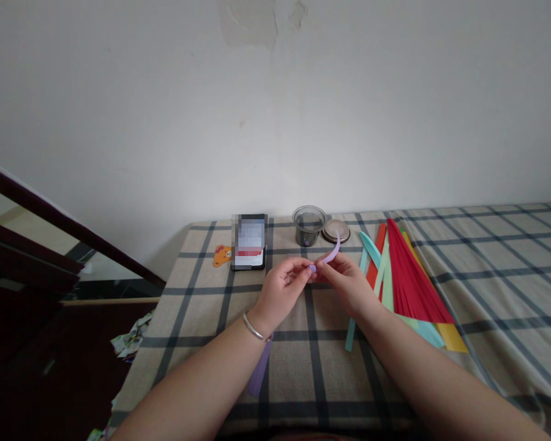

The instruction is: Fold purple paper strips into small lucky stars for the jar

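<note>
Between my hands, over the middle of the table, is a narrow purple paper strip [333,254]. Its free end curls up and away past my right fingers, and the other end looks folded small at my fingertips. My left hand [284,285] pinches that folded end between thumb and fingers. Close beside it, my right hand [344,278] pinches the strip too. More purple paper strips [260,370] lie on the cloth, partly under my left forearm. Just beyond my hands stands a clear plastic cup [308,223] with something small and purple inside.
A round lid [337,230] lies beside the cup. To the left are a phone [250,242] and an orange bear cutout [221,256]. Fanned red paper strips [413,282], with green, blue, orange and yellow ones, lie to the right on the checked tablecloth [500,275]. A wall [371,110] rises behind.
</note>
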`<state>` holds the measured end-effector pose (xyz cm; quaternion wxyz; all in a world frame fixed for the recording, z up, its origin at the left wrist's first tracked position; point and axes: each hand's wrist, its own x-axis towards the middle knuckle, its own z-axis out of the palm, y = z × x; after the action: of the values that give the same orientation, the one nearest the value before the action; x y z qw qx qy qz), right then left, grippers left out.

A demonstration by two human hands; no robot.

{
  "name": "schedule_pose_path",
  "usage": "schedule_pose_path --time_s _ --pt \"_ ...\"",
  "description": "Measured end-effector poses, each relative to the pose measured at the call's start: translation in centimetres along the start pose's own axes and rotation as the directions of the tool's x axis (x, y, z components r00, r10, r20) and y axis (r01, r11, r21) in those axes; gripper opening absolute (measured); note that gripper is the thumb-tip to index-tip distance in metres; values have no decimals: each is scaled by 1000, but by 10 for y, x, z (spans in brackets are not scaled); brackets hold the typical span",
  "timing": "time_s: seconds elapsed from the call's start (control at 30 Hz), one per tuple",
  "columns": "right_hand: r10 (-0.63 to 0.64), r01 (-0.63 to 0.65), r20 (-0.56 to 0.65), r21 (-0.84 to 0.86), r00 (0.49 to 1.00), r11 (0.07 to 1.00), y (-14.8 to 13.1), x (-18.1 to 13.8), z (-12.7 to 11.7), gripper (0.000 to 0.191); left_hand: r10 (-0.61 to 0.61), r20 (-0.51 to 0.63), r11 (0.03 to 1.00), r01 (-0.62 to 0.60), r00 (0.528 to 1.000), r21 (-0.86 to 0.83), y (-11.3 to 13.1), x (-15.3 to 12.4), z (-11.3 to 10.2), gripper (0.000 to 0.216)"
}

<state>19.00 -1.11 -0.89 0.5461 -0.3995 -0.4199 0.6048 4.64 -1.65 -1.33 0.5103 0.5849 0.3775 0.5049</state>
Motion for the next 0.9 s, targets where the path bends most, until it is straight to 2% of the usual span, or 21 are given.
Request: schedule_pose_path --time_s 0.17,0.37,0.53,0.77,0.9 --pt "57 -60 59 54 997 997 -1 -1 0 27 -42 4 991 42 999 -129 0 0 0 17" --pt "102 -114 98 122 990 986 0 -1 -1 24 -60 -2 989 60 998 -138 1 1 0 19" --pt "89 -107 160 109 983 988 6 2 -5 23 -85 10 996 85 996 -20 6 3 -1 25" --pt "111 -119 107 75 988 990 8 3 -6 25 109 79 957 -126 991 260 3 -1 -4 29" --pt "105 -108 78 39 991 993 8 2 -5 25 160 102 914 -187 982 360 3 -2 -4 29"
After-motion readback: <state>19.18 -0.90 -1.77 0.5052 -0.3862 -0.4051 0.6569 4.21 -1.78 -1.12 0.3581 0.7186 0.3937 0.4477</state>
